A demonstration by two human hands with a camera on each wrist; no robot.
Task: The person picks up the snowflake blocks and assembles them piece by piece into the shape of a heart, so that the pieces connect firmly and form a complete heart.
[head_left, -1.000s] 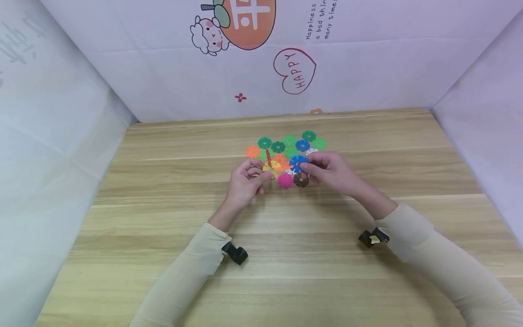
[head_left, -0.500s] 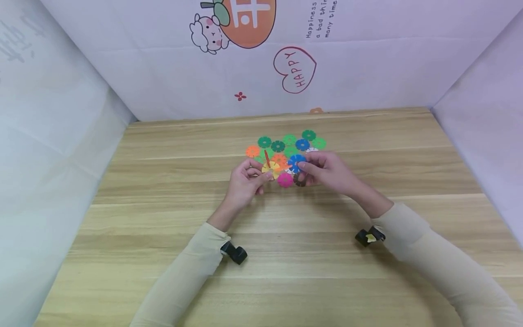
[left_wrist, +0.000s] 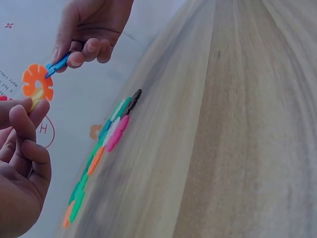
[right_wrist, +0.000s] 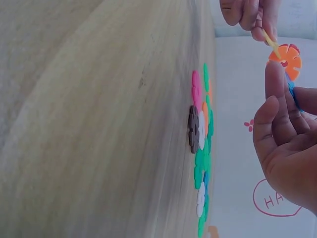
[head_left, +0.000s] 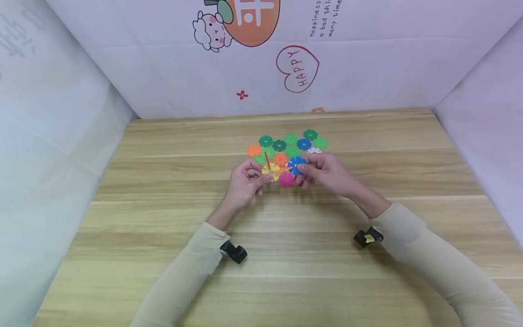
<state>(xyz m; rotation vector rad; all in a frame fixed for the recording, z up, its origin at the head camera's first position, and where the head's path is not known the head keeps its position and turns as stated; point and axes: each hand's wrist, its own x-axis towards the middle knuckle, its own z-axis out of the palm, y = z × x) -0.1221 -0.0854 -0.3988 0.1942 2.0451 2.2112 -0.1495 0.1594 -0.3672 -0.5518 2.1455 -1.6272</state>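
Head view: yellow disc (head_left: 267,169) pinched by left hand (head_left: 244,184), blue disc (head_left: 294,165) pinched by right hand (head_left: 331,176), orange disc (head_left: 283,169) between them.

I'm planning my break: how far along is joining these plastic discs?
Done: the red disc, yellow disc and orange disc look joined. In hand: the left hand holds the yellow one; the right hand pinches a blue disc at the orange one's edge, slotting unclear. Remaining, perhaps: loose discs on the table.
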